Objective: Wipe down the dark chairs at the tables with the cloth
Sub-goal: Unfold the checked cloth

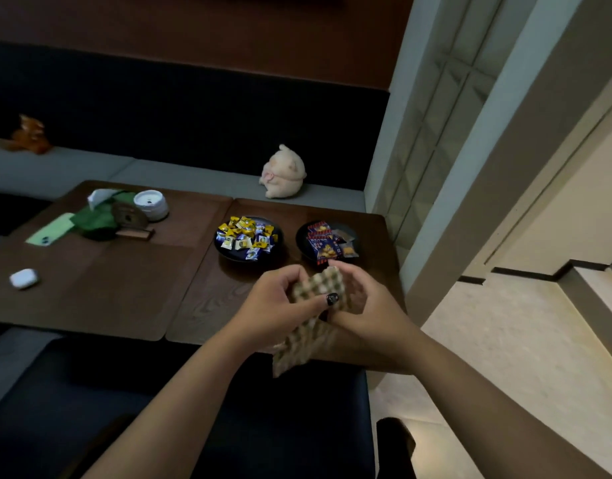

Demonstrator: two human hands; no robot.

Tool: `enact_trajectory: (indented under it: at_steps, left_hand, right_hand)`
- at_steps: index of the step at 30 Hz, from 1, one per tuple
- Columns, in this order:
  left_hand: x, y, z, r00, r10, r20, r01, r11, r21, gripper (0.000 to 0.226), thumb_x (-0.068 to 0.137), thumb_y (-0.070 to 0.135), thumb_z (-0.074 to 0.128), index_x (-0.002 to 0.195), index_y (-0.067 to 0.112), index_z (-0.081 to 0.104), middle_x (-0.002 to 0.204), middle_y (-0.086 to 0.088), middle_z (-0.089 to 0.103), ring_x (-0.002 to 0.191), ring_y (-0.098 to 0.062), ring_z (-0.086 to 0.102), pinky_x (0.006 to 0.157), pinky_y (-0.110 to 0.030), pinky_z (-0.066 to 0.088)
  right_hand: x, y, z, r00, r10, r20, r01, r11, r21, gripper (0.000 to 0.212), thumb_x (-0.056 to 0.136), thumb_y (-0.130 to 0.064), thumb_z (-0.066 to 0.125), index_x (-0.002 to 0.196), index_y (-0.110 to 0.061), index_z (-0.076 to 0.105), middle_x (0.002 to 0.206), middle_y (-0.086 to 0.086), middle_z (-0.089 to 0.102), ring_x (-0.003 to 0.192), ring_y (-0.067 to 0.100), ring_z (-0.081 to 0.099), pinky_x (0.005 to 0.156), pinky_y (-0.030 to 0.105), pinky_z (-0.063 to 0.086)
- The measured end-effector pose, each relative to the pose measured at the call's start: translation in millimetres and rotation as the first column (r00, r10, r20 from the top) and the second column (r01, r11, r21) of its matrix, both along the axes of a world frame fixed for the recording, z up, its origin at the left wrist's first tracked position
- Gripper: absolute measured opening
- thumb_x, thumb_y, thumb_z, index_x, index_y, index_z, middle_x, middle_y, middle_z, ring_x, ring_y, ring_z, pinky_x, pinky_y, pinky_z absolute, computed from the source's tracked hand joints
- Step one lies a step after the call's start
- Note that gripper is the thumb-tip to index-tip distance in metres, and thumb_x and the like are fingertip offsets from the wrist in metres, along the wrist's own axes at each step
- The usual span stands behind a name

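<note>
The left hand [280, 305] pinches the checked cloth [314, 305] with thumb laid across its front and fingers curled behind, and the right hand [363, 305] grasps the cloth's right edge the same way, so the cloth is held up between them above the near edge of the table [207, 295], its lower end hanging toward the dark chair [200, 409] just below. The step looks like folding or bunching the cloth into a pad; it would go best squared into a flat wad that one hand can press along the chair's top. Across the table from the left lie a white earbud case [23, 279], a green phone [50, 229], a green cloth bundle [93, 219], a white round container [151, 204], then two dark plates of wrapped sweets [247, 238] and snack packets [327, 243]. The plates sit near the hands, so a swinging cloth end could catch them. A cream plush toy [283, 172] sits on the bench beyond.
</note>
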State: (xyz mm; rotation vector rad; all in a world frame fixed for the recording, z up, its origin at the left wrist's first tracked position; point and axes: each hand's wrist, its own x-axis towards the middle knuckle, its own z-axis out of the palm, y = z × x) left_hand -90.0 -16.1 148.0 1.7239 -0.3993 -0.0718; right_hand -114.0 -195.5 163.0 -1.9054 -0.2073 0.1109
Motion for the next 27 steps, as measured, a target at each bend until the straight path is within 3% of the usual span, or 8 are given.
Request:
enact_trajectory:
  at_steps: [5,7,10,14,19,22,24,27]
  left_hand:
    - [-53.0,13.4,44.6,0.983,0.157,0.094,-0.154,0.987,-0.04,0.025,0.062,0.039,0.081,0.065,0.027,0.059,0.061,0.007,0.064,0.057,-0.005,0.056,0.052,-0.026,0.047]
    - [-76.3,20.6,56.0,0.972,0.226,0.063,-0.216,0.967,-0.138,0.022,0.061,0.034,0.083,0.071,0.027,0.065,0.068,0.005,0.068,0.063,-0.007,0.06,0.057,-0.025,0.05]
    - [-112.0,27.6,67.4,0.97,0.242,0.014,-0.231,0.94,-0.253,0.024,0.063,0.023,0.089,0.076,0.023,0.07,0.076,-0.003,0.073,0.072,-0.013,0.068,0.062,-0.025,0.054]
    - [-146.5,27.1,86.3,0.972,0.233,-0.021,-0.225,0.905,-0.362,0.029,0.06,0.023,0.081,0.083,0.01,0.067,0.079,-0.011,0.074,0.074,-0.019,0.07,0.062,-0.026,0.056]
    - [-175.7,23.3,99.9,0.983,0.1,-0.156,-0.168,0.838,-0.52,0.045,0.063,0.029,0.08,0.101,0.009,0.067,0.093,-0.012,0.075,0.083,-0.021,0.073,0.061,-0.027,0.057]
    - [-199.7,25.3,86.6,0.99,-0.035,-0.135,-0.026,0.905,-0.425,0.05,0.061,0.028,0.08,0.106,0.011,0.067,0.097,-0.01,0.075,0.087,-0.021,0.073,0.066,-0.027,0.057]
    - [-219.2,30.4,71.1,0.988,-0.104,-0.112,0.062,0.944,-0.323,0.041,0.066,0.018,0.077,0.105,0.008,0.068,0.095,-0.008,0.076,0.086,-0.018,0.072,0.068,-0.025,0.057]
    - [-243.1,46.5,54.7,0.971,-0.163,-0.177,0.106,0.95,-0.293,0.023,0.081,0.003,0.068,0.104,0.004,0.067,0.093,-0.01,0.076,0.085,-0.018,0.072,0.067,-0.029,0.058]
  right_hand:
    - [-51.1,10.5,42.1,0.999,-0.047,0.004,0.045,0.975,0.216,0.025,0.077,-0.008,0.076,0.099,-0.018,0.07,0.098,0.007,0.073,0.096,0.022,0.069,0.086,0.042,0.056]
    - [-67.5,13.9,53.6,0.995,-0.089,0.036,0.074,0.954,0.291,0.017,0.076,-0.014,0.078,0.09,-0.022,0.073,0.092,0.005,0.074,0.091,0.023,0.07,0.079,0.039,0.059]
    - [-89.9,18.9,69.5,0.986,-0.129,0.109,0.088,0.943,0.322,0.018,0.069,-0.027,0.08,0.085,-0.026,0.073,0.087,0.001,0.075,0.085,0.019,0.071,0.073,0.033,0.059]
    - [-121.1,22.1,81.0,0.981,-0.124,0.151,0.063,0.933,0.354,0.027,0.062,-0.038,0.08,0.085,-0.026,0.073,0.089,0.001,0.074,0.084,0.017,0.072,0.071,0.031,0.059]
    - [-160.1,19.5,85.9,0.977,-0.135,0.167,0.063,0.924,0.378,0.023,0.067,-0.024,0.078,0.089,-0.02,0.071,0.091,-0.003,0.074,0.085,0.01,0.071,0.065,0.016,0.054]
    - [-185.9,22.9,84.9,0.959,-0.232,0.16,0.154,0.907,0.393,0.015,0.078,-0.021,0.074,0.092,-0.024,0.068,0.089,-0.009,0.074,0.084,0.006,0.07,0.064,0.015,0.053]
    - [-205.1,26.6,85.3,0.947,-0.281,0.156,0.206,0.904,0.374,0.013,0.082,-0.025,0.072,0.093,-0.025,0.067,0.089,-0.01,0.073,0.083,0.005,0.07,0.064,0.017,0.055]
    - [-235.2,35.5,88.9,0.923,-0.345,0.172,0.267,0.894,0.36,0.013,0.082,-0.022,0.072,0.093,-0.025,0.067,0.09,-0.008,0.074,0.084,0.009,0.07,0.068,0.023,0.057]
